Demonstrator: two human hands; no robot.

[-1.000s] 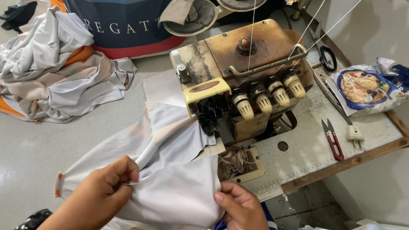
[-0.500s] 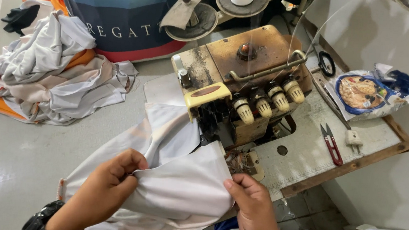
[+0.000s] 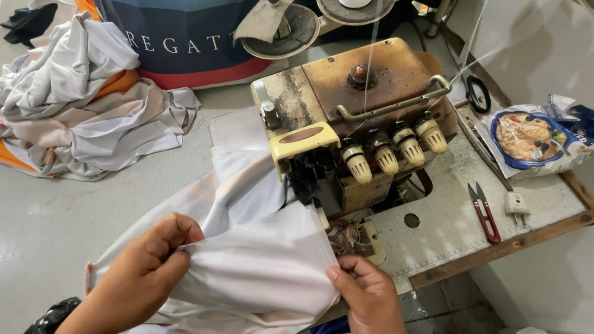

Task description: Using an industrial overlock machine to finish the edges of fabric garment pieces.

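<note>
Left hand (image 3: 152, 261) and right hand (image 3: 364, 303) pinching white fabric (image 3: 253, 269) taut, aligning its edge toward overlock machine (image 3: 357, 122) at one o'clock.

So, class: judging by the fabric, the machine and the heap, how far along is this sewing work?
Done: nothing clearly, though a heap of grey and orange garments lies on the grey table.
In hand: left hand and right hand pinch the pale grey fabric piece at the worn yellowish overlock sewing machine.
Left: feeding that edge under its needle.
</note>
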